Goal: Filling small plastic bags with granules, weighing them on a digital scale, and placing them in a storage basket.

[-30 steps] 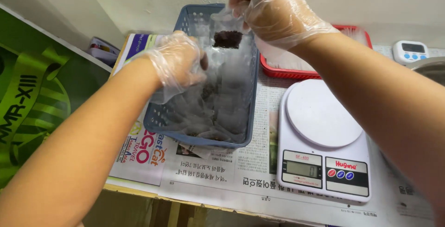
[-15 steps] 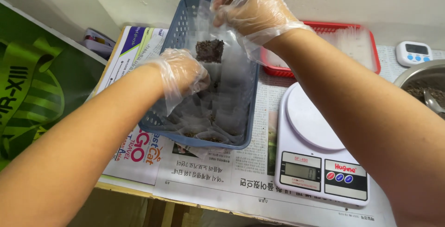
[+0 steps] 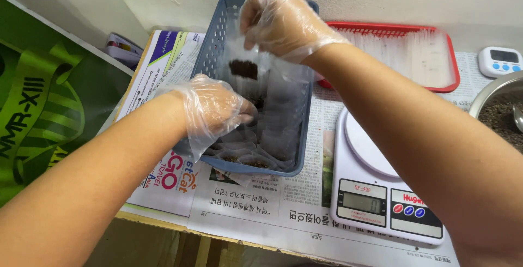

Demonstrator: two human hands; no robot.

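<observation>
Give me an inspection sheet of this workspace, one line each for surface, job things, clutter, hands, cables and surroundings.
Surface: table covered with newspaper.
Job's things: small clear bag holding a dark clump, held above the blue basket of similar filled bags.
Clutter: white kitchen scale, red tray of clear bags, timer, metal bowl of dark grains.
Hands: both in clear gloves; right hand pinches the bag's top, left hand rests in the basket.
Cables: nothing seen.
Surroundings: pale wall behind, green board at left.
</observation>
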